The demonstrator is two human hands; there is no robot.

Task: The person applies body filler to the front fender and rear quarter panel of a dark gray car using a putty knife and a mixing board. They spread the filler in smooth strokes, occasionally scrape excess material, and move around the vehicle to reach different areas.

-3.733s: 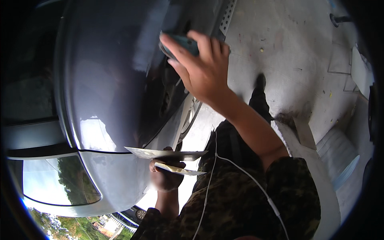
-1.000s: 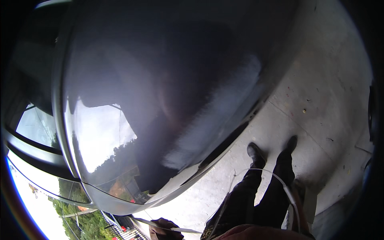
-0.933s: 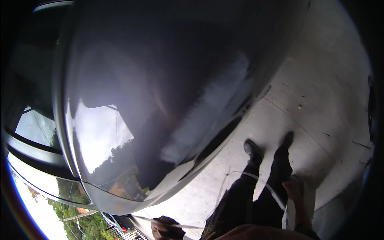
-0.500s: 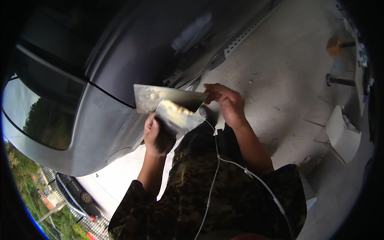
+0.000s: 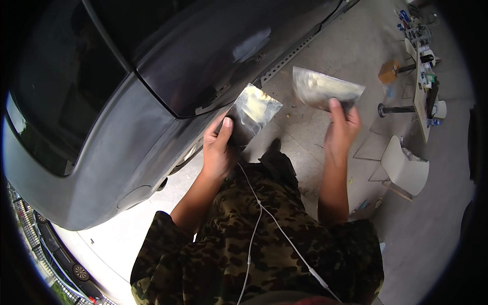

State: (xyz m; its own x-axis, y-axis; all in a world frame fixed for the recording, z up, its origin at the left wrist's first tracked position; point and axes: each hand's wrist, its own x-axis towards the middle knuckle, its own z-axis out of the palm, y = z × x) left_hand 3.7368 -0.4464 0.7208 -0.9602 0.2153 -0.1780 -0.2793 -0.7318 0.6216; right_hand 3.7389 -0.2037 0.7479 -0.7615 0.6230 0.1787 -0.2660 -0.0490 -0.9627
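We find the left hand (image 5: 218, 147) closed on a smeared plate (image 5: 254, 109), long axis slanting forward and right, and the right hand (image 5: 343, 128) pinching a broad scraper (image 5: 326, 87) crosswise, apart to its right, the car (image 5: 188, 71)'s pale patch (image 5: 251, 44) ahead, seemingly nearer the left.

1. Grey floor (image 5: 309, 147), specked with small bits of debris (image 5: 288, 116).
2. On it stand a dark grey car (image 5: 109, 162), a white chair (image 5: 404, 170) and, toward the right edge, a long counter (image 5: 421, 117).
3. Blue, white and black items (image 5: 431, 95) crowd the counter, too small to identify.
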